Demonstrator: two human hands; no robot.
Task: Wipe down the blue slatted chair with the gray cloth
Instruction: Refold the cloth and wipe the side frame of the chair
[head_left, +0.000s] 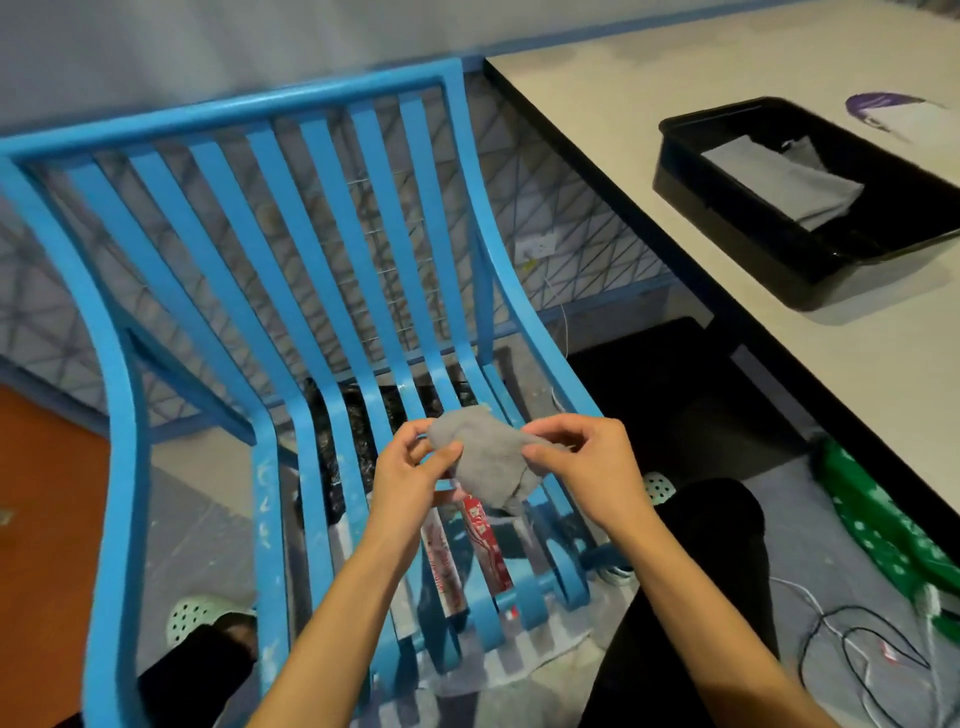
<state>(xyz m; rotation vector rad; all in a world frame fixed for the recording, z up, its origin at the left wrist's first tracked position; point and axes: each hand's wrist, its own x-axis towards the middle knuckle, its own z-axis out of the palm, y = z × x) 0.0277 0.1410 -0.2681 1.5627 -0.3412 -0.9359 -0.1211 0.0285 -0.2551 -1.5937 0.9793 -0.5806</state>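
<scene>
Bunching a small soft gray fabric cloth (488, 462) between both hands, held in the air above the front half of the seat of the blue painted slatted metal chair (124, 467); cloth not touching the slats, wiping not yet begun by the look of it. Left grip (410, 467) pinches the cloth's left edge, thumb and fingertips curled onto it; right grip (576, 457) pinches the right edge the same way; cloth sags crumpled between them, lower corner hanging toward the seat.

Handling judgement: cloth looks light, limp and fuzzy, with no stiffness; it will fold and slip off a narrow slat unless wadded into a pad or wrapped round the slat; best taken in a palm-sized bunch with the fingers behind it, not by the edge. Chair looks rigid and heavy enough to stay put under rubbing; the paint looks smooth, with pale specks and smears on the left seat slats; gaps between slats could snag loose cloth corners; the curled front ends of the slats need the cloth wrapped round them.

Likely step: readying the cloth before the first pass; nearly all the task seems left.

Around: white worktop (649, 130) to the right, carrying a black rectangular plastic tray (691, 171) with a gray sheet (779, 182) inside; red-and-white printed packet (483, 540) on the floor under the seat; green white-dotted fabric (883, 525) and thin black cables (857, 654) on the floor at right; pale green perforated clog (197, 618) at lower left.
</scene>
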